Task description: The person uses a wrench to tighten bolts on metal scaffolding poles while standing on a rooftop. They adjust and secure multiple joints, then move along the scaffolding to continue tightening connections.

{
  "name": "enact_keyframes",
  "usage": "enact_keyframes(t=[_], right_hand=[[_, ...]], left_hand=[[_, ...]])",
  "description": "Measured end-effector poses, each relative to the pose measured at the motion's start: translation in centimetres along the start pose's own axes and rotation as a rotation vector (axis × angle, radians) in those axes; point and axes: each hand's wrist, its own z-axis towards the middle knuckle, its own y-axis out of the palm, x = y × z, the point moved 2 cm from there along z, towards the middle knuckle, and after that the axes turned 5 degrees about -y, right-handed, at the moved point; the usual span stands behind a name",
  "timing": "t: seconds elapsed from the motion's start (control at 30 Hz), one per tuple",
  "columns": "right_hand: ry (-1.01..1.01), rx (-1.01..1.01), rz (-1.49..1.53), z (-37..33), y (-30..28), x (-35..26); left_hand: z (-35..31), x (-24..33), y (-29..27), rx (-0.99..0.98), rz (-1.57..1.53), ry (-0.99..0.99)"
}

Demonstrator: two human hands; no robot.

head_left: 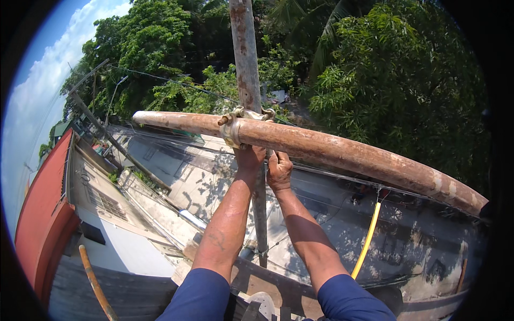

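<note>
Setting: outdoors, high above one stretch of paved ground (342, 227), part sunlit, part shaded; dense green trees (396, 80) behind; sky at left.

Buildings and lines: one red roof (45, 206) at far left; one slanting utility pole (87, 111); several overhead wires, exact count unclear.

Pipes, rusted steel, three distinct: one upright pipe (245, 59), running above and below the crossing; one crossbar pipe (342, 151), passing in front of it, bowed by the lens; one short length of pipe (95, 283), lower left, well apart.

Fittings: one scaffold clamp (231, 132), worn and pale, around the crossbar pipe where it meets the upright pipe; one bolt end (223, 121) juts left.

Hands, two, bare. Left hand (250, 157): just below the clamp, fingers hidden; cannot tell its grip. Right hand (279, 170): just right of the upright pipe, fingers curled; cannot tell whether its grip pinches anything.

Clothing: two navy sleeves (201, 297).

Below: one yellow tube (368, 239), right of the right forearm; one wooden plank (289, 294), between the forearms.
</note>
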Motion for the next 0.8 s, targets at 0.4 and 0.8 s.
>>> enact_keyframes(t=[0.4, 0.8], right_hand=[[0.135, -0.142, -0.003, -0.2, -1.5, -2.1], [-0.006, -0.057, -0.095, -0.2, -0.1, -1.1]], left_hand=[[-0.5, -2.3, 0.9, -0.072, -0.035, -0.071], [-0.8, -2.2, 1.4, 0.041, -0.244, -0.173]])
